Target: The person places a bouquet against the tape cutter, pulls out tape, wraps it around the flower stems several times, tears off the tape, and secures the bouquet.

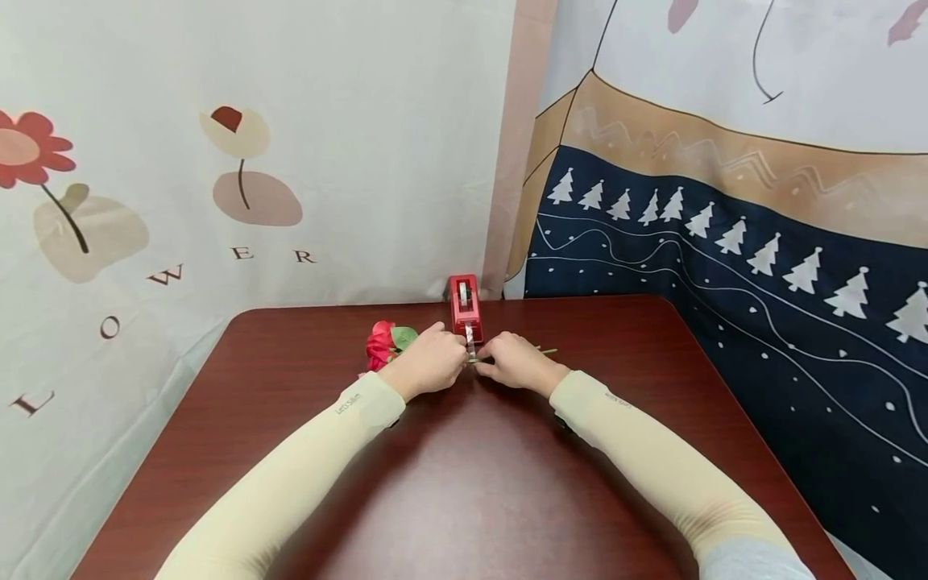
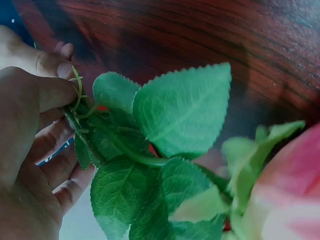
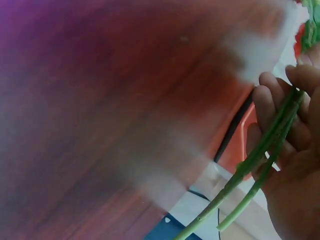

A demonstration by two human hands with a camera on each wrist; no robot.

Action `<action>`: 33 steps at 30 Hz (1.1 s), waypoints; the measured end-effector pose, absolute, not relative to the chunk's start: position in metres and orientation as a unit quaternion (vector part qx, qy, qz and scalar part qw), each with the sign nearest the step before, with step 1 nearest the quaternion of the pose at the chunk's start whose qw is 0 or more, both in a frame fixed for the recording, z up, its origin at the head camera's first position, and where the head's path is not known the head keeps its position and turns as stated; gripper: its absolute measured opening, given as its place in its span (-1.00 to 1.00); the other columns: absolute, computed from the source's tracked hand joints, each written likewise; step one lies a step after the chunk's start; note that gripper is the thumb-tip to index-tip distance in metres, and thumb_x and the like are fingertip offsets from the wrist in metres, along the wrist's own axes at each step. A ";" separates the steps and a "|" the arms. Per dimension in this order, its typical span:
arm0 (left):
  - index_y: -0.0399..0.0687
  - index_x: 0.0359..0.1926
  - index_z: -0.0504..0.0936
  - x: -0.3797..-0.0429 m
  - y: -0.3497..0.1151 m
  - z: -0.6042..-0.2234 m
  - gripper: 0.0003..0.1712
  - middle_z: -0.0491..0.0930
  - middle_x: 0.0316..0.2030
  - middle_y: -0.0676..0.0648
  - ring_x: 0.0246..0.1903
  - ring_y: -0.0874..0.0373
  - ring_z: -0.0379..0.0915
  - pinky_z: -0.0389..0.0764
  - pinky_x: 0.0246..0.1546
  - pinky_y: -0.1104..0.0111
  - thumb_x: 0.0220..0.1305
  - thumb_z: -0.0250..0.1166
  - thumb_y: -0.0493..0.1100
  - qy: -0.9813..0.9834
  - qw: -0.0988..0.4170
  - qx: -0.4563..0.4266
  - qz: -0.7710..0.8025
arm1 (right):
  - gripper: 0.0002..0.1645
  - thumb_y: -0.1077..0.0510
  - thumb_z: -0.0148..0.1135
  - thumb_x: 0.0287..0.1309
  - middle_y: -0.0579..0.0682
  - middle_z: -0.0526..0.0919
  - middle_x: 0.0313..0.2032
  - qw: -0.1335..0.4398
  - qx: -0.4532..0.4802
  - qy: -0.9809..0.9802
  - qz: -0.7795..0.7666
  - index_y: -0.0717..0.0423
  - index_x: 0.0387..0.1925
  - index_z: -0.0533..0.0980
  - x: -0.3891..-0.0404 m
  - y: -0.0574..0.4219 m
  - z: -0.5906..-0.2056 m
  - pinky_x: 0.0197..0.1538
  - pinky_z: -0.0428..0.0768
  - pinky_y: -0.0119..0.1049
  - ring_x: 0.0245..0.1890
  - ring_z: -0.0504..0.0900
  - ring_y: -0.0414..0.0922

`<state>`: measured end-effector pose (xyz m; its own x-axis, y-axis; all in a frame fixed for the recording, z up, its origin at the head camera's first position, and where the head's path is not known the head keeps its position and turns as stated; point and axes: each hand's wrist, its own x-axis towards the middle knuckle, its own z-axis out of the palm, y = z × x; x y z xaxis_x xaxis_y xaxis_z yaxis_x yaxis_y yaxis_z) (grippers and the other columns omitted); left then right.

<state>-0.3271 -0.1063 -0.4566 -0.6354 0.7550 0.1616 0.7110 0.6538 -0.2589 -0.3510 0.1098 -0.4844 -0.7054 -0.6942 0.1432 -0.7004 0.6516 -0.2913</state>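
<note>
My left hand [image 1: 431,360] pinches flower stems [image 3: 253,155] at centre of head frame; my right hand [image 1: 516,361] pinches them just rightward. Tape [image 1: 470,342] reaches down from red dispenser [image 1: 465,308] above. Step, I judge: taping stems together; next calls for steady stems, taut tape.
</note>
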 end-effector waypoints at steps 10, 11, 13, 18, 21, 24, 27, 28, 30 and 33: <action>0.11 -0.22 0.90 -0.335 -0.108 -0.455 -0.85 0.81 -0.25 0.03 -0.16 0.08 0.77 0.51 -0.04 0.11 0.47 0.44 -0.03 -0.916 0.076 -0.391 0.050 | -0.83 0.16 0.38 0.50 -0.03 0.88 -0.21 0.050 0.416 -0.894 0.161 0.05 -0.06 0.85 -0.348 0.112 -0.489 0.03 0.81 -0.18 -0.20 0.83 -0.17; 0.11 -0.20 0.91 -0.335 -0.108 -0.453 -0.86 0.81 -0.25 0.02 -0.15 0.08 0.77 0.53 -0.01 0.09 0.47 0.44 -0.04 -0.919 0.065 -0.386 0.040 | -0.83 0.17 0.38 0.51 -0.03 0.88 -0.21 0.054 0.419 -0.892 0.157 0.05 -0.06 0.85 -0.348 0.112 -0.489 0.03 0.81 -0.19 -0.20 0.82 -0.17; 0.10 -0.15 0.92 -0.335 -0.108 -0.450 -0.85 0.83 -0.22 0.02 -0.12 0.07 0.77 0.57 0.04 0.05 0.48 0.44 -0.04 -0.926 0.038 -0.375 0.010 | -0.83 0.18 0.38 0.51 -0.02 0.86 -0.22 0.061 0.427 -0.889 0.152 0.07 -0.06 0.85 -0.348 0.113 -0.488 0.00 0.81 -0.19 -0.22 0.81 -0.17; 0.07 -0.01 0.93 -0.336 -0.111 -0.444 -0.76 0.88 -0.10 0.02 -0.03 0.06 0.78 0.61 0.19 -0.01 0.53 0.40 0.00 -0.935 -0.031 -0.348 -0.056 | -0.82 0.19 0.38 0.51 0.00 0.83 -0.24 0.064 0.436 -0.885 0.147 0.11 -0.03 0.84 -0.345 0.113 -0.486 -0.04 0.81 -0.22 -0.25 0.79 -0.17; 0.06 0.05 0.91 -0.339 -0.112 -0.443 -0.70 0.88 -0.07 0.06 0.00 0.11 0.78 0.65 0.24 0.03 0.59 0.33 0.04 -0.935 -0.074 -0.334 -0.091 | -0.81 0.19 0.38 0.52 0.00 0.84 -0.22 0.065 0.438 -0.884 0.147 0.12 0.00 0.83 -0.344 0.113 -0.485 -0.02 0.81 -0.22 -0.23 0.79 -0.17; 0.06 0.11 0.89 -0.344 -0.114 -0.442 -0.64 0.86 -0.23 0.05 -0.12 0.18 0.73 0.69 0.17 0.13 0.64 0.22 0.04 -0.933 -0.129 -0.310 -0.131 | -0.80 0.21 0.39 0.50 0.00 0.83 -0.22 0.075 0.441 -0.882 0.148 0.12 0.01 0.83 -0.343 0.114 -0.485 -0.02 0.81 -0.23 -0.23 0.80 -0.17; 0.01 0.05 0.87 -0.349 -0.114 -0.444 -0.58 0.78 -0.37 0.02 -0.32 0.22 0.63 0.68 -0.09 0.25 0.65 0.10 0.01 -0.930 -0.174 -0.278 -0.166 | -0.82 0.21 0.41 0.48 -0.01 0.81 -0.25 0.090 0.444 -0.880 0.144 0.11 0.00 0.83 -0.344 0.114 -0.487 -0.06 0.81 -0.24 -0.25 0.79 -0.18; -0.01 0.01 0.87 -0.351 -0.114 -0.444 -0.56 0.77 -0.39 0.01 -0.39 0.23 0.59 0.64 -0.18 0.29 0.66 0.06 0.00 -0.929 -0.186 -0.266 -0.177 | -0.83 0.21 0.42 0.48 -0.01 0.80 -0.26 0.095 0.446 -0.879 0.141 0.10 -0.01 0.83 -0.344 0.113 -0.487 -0.08 0.80 -0.25 -0.27 0.78 -0.19; -0.04 -0.09 0.85 -0.353 -0.114 -0.445 -0.52 0.78 -0.37 0.00 -0.49 0.22 0.50 0.54 -0.34 0.32 0.65 0.01 -0.01 -0.928 -0.201 -0.246 -0.195 | -0.84 0.20 0.42 0.47 -0.02 0.79 -0.28 0.103 0.450 -0.876 0.137 0.10 -0.02 0.83 -0.344 0.113 -0.488 -0.11 0.79 -0.25 -0.29 0.77 -0.19; -0.07 -0.16 0.84 -0.356 -0.112 -0.445 -0.49 0.84 -0.30 0.01 -0.49 0.24 0.46 0.47 -0.39 0.37 0.67 -0.04 -0.02 -0.926 -0.208 -0.233 -0.213 | -0.85 0.20 0.43 0.46 -0.03 0.77 -0.30 0.115 0.454 -0.873 0.134 0.09 -0.04 0.83 -0.345 0.113 -0.490 -0.15 0.78 -0.27 -0.33 0.74 -0.20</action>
